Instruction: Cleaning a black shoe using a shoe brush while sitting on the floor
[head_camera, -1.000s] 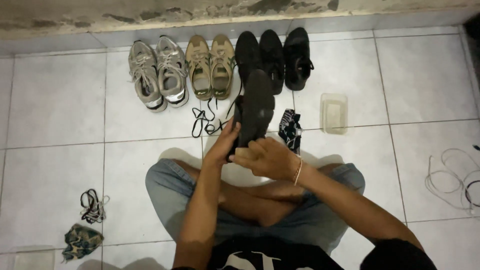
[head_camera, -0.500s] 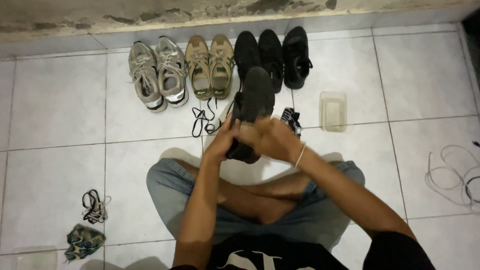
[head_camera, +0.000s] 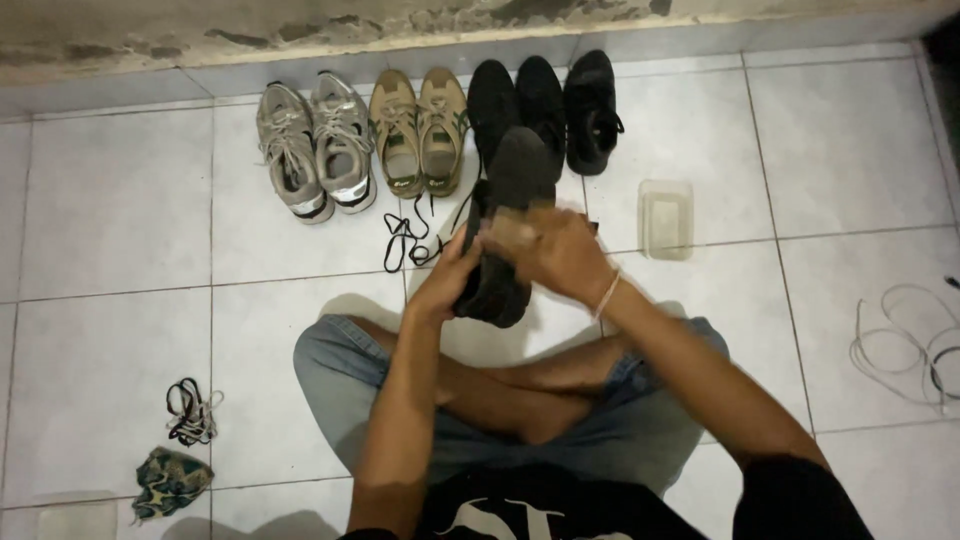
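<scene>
I sit cross-legged on a tiled floor and hold a black shoe (head_camera: 515, 180) in front of me, toe pointing away. My left hand (head_camera: 452, 275) grips its left side near the heel. My right hand (head_camera: 545, 250) lies over the middle of the shoe, fingers curled; a light patch under the fingers may be a cloth, but I cannot tell. A black lace (head_camera: 405, 240) hangs from the shoe onto the floor.
Along the wall stand a grey pair of sneakers (head_camera: 310, 145), a tan pair (head_camera: 420, 130), a black pair (head_camera: 520, 95) and one more black shoe (head_camera: 593, 110). A clear plastic tub (head_camera: 667, 218) sits right of the shoe. Laces (head_camera: 190, 410), a crumpled cloth (head_camera: 170, 480) lie left; white cord (head_camera: 905, 345) right.
My right hand moved up from the heel end onto the middle of the shoe, which now sits slightly more upright. A dark patterned cloth beside the shoe is no longer visible.
</scene>
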